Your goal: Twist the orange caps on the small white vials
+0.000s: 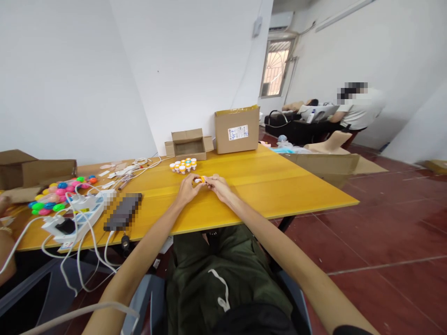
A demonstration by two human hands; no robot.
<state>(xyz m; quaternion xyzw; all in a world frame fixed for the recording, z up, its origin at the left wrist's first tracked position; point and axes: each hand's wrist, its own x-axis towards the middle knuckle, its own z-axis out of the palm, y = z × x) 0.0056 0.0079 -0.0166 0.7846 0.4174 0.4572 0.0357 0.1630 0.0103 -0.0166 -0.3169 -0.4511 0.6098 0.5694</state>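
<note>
Both my hands meet over the middle of the yellow table [279,186]. My left hand [186,188] and my right hand [218,186] pinch one small orange-and-white capped piece [199,179] between their fingertips. Just beyond them stands a cluster of several small white bottles with orange caps [183,165]. My forearms stretch out from my lap in dark green trousers.
An open small cardboard box [188,143] and a taller closed one [237,129] stand at the far table edge. At left lie colourful plastic balls [57,195], a power strip with white cables [75,216] and a dark phone [123,213]. A person [359,111] works at the back right.
</note>
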